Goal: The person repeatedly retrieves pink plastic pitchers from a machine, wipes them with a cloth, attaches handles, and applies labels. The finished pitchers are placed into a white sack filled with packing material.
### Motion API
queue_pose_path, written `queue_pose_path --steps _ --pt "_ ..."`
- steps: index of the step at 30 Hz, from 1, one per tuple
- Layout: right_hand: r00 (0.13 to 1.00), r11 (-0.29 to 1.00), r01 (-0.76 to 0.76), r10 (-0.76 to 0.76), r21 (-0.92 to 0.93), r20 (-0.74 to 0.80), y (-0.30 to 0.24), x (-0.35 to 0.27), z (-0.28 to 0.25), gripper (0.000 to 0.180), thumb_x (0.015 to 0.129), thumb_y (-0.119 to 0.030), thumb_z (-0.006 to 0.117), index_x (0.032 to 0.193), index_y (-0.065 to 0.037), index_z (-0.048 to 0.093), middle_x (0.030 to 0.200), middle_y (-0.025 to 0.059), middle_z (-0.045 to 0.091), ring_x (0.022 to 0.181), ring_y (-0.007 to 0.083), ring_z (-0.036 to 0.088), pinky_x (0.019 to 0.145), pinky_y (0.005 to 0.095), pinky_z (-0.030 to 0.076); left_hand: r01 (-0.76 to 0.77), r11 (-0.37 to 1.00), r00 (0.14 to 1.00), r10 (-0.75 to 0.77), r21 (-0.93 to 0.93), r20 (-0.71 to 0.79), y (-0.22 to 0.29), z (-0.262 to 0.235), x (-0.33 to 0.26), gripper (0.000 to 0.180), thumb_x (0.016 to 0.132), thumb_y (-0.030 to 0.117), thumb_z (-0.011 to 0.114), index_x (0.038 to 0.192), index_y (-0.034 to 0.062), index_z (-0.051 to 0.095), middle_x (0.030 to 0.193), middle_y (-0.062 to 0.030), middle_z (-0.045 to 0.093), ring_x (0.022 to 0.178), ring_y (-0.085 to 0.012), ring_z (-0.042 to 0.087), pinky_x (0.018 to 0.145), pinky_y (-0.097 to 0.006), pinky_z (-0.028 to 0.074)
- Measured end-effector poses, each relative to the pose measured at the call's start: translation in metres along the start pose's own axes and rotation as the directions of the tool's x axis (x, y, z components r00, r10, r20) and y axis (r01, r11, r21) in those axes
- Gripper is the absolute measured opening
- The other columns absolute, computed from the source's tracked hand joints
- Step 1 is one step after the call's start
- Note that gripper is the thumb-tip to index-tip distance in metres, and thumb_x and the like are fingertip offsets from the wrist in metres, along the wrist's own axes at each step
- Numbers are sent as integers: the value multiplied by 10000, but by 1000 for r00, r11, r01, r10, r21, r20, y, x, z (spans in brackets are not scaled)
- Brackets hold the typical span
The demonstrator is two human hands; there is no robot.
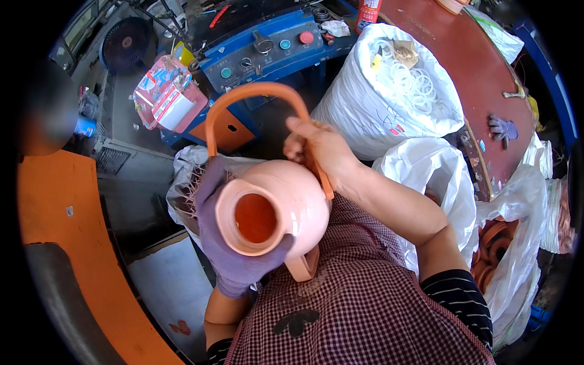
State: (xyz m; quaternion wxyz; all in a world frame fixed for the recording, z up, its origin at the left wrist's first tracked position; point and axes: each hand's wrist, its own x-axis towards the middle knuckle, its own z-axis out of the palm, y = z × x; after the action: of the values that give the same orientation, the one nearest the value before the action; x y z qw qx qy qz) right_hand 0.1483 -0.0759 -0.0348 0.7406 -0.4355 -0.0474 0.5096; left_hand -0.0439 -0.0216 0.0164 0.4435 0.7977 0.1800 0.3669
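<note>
A pale pink plastic jug [304,194] with an orange inside hangs tilted before my apron, its round mouth facing up toward me. In a purple glove, my left hand [225,243] wraps round the jug beside its mouth. A tall orange-brown arched handle [258,90] rises beyond the body. My bare right hand [319,149] closes round the handle's right side, near where it meets the jug. Below the body a short pink loop-like part [303,266] sticks out; its far side is hidden.
Ahead stands a blue control panel [243,64] with buttons. A white sack [353,97] of clear rings is at the far right, with a plastic bag [517,225] of brown-orange parts nearer. A pink basket [167,94], a fan [125,45] and an orange machine panel [67,225] are left.
</note>
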Motion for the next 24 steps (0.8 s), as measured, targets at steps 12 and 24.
queue_pose_path --steps 12,24 --pt "962 981 -79 28 179 271 -11 -15 -80 446 999 -321 476 722 -10 635 764 155 698 964 291 674 896 403 537 565 643 823 -484 -517 298 -57 8 25 482 908 225 549 1301 -48 489 1317 -176 540 1164 -220 555 1019 -336 426" --pt "977 977 -64 19 205 212 -12 -22 -66 376 973 -396 507 762 -85 508 718 131 608 845 252 628 826 376 520 528 565 841 -453 -634 296 -60 35 14 315 947 183 533 1175 -28 589 1030 -52 619 904 -80 579 827 -239 488"
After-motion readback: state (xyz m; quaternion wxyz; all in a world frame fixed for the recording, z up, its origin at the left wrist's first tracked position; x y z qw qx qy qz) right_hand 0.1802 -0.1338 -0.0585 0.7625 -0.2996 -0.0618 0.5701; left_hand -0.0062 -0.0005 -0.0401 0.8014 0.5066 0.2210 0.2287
